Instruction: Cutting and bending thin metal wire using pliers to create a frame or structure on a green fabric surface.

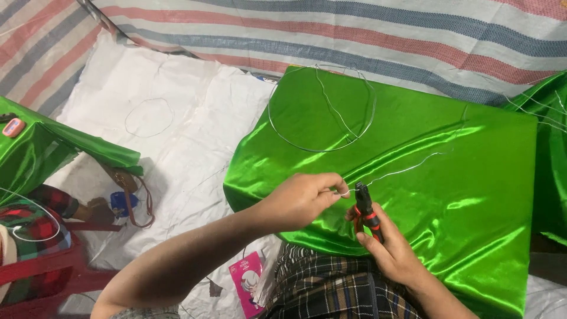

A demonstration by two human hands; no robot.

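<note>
Left hand [301, 201] pinches the thin wire [407, 169] mid-frame while right hand [390, 251] grips red-handled pliers [366, 211], jaws at the wire's end, mid-bend; steady twist needed.

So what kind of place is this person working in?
Probably a makeshift craft workspace on the ground. Striped tarpaulin and white plastic sheeting cover the area, shiny green satin fabric is spread out, and the right hand holds pliers on thin wire pinched by the left hand.

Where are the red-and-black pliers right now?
In the head view, the red-and-black pliers are low and right of centre, held in the right hand over the shiny green satin cloth, their tip at the thin silver wire.
</note>
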